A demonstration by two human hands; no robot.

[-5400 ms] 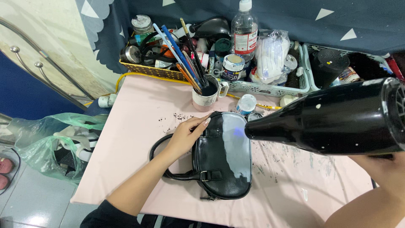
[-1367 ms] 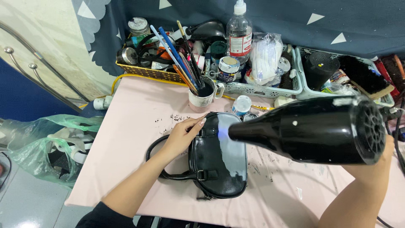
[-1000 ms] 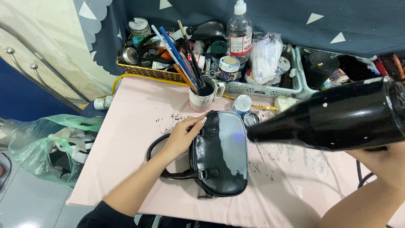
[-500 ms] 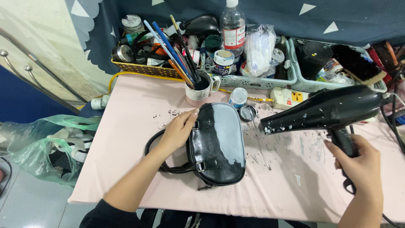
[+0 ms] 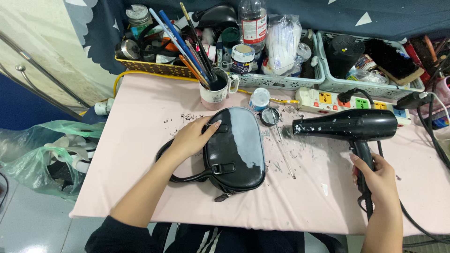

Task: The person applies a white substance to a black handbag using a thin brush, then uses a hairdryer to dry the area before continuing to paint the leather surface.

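Two hands — left hand (image 5: 190, 139) on glossy oval handbag (image 5: 234, 147), right hand (image 5: 378, 180) gripping hairdryer (image 5: 349, 127).

One black handbag (image 5: 236, 147), one hair dryer (image 5: 349, 127), one mug (image 5: 214, 91), one power strip (image 5: 349, 99), three baskets (image 5: 276, 80).

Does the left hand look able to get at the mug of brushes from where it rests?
Probably yes: the left hand lies on the black handbag, and the mug of brushes stands just beyond it with only bare pink table between.
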